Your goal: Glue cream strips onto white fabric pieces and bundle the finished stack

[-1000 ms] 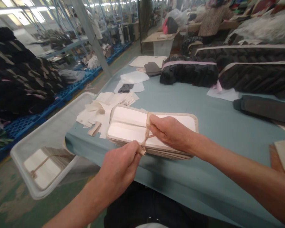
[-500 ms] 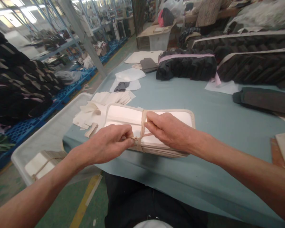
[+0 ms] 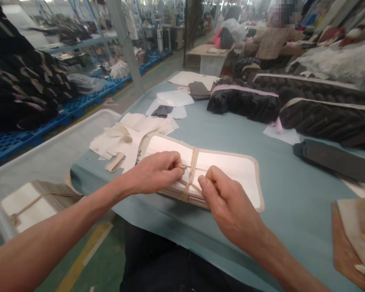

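Note:
A stack of white fabric panels with beige edging (image 3: 231,164) lies near the table's front edge. Around its middle runs a beige fabric strip (image 3: 194,162), crossed on top of the stack. My left hand (image 3: 161,172) is closed in a pinch on one end of the strip, just left of the crossing. To the right of it, my right hand (image 3: 223,194) grips the other end, thumb pressed against the fingers. The strip looks drawn tight between both hands. Loose cream fabric pieces (image 3: 121,138) lie beside the stack on the left.
A pale plastic bin (image 3: 88,123) at the left holds a tied bundle (image 3: 39,198). Black bundled pieces (image 3: 243,101) and a dark folded stack (image 3: 334,160) lie on the blue-green table (image 3: 231,136). A person (image 3: 273,36) is in the background.
My right hand has moved down and toward me off the stack's middle, pulling its strip end. My left hand has shifted slightly up. The view has turned, and the stack now lies more slanted.

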The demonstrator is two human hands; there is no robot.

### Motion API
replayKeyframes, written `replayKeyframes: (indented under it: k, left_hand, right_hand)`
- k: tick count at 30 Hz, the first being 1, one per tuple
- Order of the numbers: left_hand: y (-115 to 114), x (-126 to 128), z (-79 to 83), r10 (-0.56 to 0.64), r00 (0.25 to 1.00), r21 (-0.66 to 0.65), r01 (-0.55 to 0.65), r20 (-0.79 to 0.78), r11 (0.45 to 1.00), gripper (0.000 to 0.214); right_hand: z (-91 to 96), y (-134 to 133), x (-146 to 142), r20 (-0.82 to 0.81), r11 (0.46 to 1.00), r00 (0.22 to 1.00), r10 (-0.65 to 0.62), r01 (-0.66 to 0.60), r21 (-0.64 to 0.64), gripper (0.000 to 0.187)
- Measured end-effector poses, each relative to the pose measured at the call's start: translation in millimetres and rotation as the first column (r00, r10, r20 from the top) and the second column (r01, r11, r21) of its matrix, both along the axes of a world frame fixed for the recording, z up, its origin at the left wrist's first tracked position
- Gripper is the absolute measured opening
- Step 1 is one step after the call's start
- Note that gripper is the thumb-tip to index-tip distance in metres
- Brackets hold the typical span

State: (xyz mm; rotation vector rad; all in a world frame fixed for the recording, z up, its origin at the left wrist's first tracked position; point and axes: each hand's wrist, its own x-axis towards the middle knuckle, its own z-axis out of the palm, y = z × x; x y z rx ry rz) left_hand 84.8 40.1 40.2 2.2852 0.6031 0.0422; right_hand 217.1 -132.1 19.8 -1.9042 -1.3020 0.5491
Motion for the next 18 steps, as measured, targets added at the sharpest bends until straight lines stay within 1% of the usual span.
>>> replayKeyframes:
  k: [4,7,11,13,16,18]
  left_hand:
    - [-4,0,-10.2,0.142,0.983,-0.062,-0.136,0.115,0.989,0.020]
    - [-9,-3,-15.9,0.222,0.953,-0.125,-0.199,0.205,0.972,0.018]
    - [-13,-4,-21.2,0.279,0.923,-0.186,-0.235,0.265,0.954,0.019]
    - [-15,-3,-24.4,0.303,0.907,-0.192,-0.255,0.293,0.948,0.019]
    - [-17,-2,-29.3,0.332,0.884,-0.194,-0.281,0.330,0.940,0.019]
    - [-18,-2,-31.9,0.339,0.872,-0.198,-0.284,0.353,0.938,0.020]
  right_hand:
    - [-2.6,2,-6,-0.015,0.995,0.999,-0.038,0.037,-0.089,0.036]
    - [-2.3,6,-8,-0.045,0.993,0.998,-0.048,0.043,-0.106,0.039]
    - [-3.8,14,-12,-0.070,0.999,0.997,-0.037,0.035,-0.026,0.041]
    - [-4.7,17,-12,-0.118,0.998,0.991,-0.059,0.060,0.006,0.043]
    - [-3.8,21,-10,-0.164,0.995,0.981,-0.102,0.099,-0.026,0.046]
    - [-1.7,24,-8,-0.149,0.994,0.984,-0.102,0.096,-0.051,0.045]
